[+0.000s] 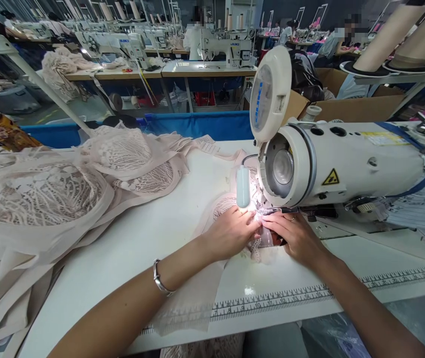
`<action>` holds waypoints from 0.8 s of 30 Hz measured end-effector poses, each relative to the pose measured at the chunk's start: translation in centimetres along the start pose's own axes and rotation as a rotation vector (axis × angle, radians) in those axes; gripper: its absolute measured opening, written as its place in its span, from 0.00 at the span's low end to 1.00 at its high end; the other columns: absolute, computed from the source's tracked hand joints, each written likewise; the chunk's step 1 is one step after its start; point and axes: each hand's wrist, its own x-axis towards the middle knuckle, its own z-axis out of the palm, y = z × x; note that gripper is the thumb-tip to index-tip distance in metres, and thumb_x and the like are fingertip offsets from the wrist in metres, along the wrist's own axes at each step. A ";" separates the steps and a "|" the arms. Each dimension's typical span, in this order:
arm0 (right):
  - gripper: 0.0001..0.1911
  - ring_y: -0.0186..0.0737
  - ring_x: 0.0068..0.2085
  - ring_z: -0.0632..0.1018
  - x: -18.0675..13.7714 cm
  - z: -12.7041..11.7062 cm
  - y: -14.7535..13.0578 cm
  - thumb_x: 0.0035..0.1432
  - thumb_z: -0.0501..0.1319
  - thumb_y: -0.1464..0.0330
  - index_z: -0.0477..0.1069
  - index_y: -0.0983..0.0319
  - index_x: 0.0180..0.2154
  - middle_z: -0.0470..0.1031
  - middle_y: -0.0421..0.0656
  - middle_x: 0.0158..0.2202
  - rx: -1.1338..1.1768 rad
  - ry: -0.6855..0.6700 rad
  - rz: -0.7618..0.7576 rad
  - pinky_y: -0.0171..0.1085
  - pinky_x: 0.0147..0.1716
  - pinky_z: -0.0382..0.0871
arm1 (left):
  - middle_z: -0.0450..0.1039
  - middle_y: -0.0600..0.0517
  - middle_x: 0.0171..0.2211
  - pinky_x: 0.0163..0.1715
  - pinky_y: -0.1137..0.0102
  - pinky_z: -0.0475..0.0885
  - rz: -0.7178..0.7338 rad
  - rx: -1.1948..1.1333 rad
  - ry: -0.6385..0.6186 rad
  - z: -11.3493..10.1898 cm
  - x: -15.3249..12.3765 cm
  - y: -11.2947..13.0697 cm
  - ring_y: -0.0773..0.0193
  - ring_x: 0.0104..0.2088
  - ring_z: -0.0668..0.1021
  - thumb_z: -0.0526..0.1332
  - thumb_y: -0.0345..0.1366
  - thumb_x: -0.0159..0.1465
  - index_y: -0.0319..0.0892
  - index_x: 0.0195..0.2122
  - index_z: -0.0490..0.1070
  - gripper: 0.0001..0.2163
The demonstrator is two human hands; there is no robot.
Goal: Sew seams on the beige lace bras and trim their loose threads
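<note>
Both hands — left hand [231,231], right hand [296,238] — press flat on lace piece [261,246].

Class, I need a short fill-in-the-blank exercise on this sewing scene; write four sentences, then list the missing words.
1. Both hands press lace fabric under the head of a ____ machine.
2. The left hand has a silver ____ on its wrist.
3. A printed ____ runs along the table's front edge.
4. A heap of lace pieces lies to the person's ____.

Missing words: sewing; bracelet; ruler; left
</note>
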 end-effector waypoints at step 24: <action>0.29 0.45 0.47 0.79 0.3 -0.1 -0.2 0.49 0.49 0.87 0.73 0.62 0.49 0.82 0.45 0.46 -0.016 0.083 -0.067 0.44 0.45 0.71 | 0.75 0.46 0.42 0.42 0.62 0.63 0.024 0.078 0.044 0.8 -0.3 0.6 0.59 0.39 0.74 0.49 0.26 0.71 0.38 0.39 0.70 0.11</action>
